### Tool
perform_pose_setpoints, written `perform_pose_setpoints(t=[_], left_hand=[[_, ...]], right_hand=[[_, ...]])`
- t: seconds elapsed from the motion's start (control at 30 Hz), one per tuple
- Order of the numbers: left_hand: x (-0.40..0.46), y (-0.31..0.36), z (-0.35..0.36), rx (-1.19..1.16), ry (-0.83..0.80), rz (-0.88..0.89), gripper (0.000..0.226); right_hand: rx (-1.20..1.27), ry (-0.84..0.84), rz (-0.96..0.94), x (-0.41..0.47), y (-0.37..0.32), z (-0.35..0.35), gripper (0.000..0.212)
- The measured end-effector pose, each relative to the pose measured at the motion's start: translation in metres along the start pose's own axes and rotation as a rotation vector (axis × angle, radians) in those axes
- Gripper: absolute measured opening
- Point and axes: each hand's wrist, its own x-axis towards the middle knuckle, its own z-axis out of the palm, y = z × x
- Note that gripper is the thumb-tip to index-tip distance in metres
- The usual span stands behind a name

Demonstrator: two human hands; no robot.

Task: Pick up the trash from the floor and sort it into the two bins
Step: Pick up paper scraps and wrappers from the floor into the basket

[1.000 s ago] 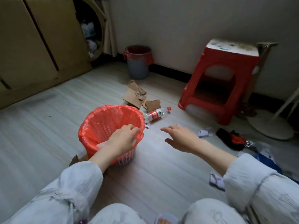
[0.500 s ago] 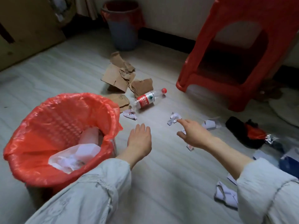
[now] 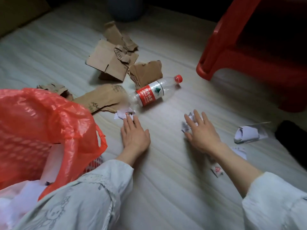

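My right hand, fingers spread, rests on the crumpled paper at centre right; my left hand, open and empty, nears another scrap.

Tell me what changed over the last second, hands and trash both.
The left hand left the rim of the red-lined bin and went down to the floor, fingertips now at a paper scrap. The right hand reached forward onto a crumpled paper, fingers spread, nothing lifted yet. The camera leaned in closer. The bottle and cardboard pieces lie where they were.
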Motion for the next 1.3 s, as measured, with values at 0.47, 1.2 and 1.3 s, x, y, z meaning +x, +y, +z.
perform_pose_setpoints(t=[0.47, 1.2, 1.3], left_hand=[[0.006, -0.014, 0.011, 0.059, 0.095, 0.309, 0.030], [-0.072, 0.113, 0.037, -0.080, -0.263, 0.800, 0.067], [-0.069, 0.127, 0.039, 0.233, -0.319, 0.867, 0.066]], right_hand=[[-0.059, 0.250, -0.239, -0.030, 0.001, 0.026, 0.025], [0.161, -0.002, 0.334, -0.119, 0.063, 0.042, 0.080], [0.184, -0.111, 0.317, -0.132, 0.059, 0.040, 0.091]])
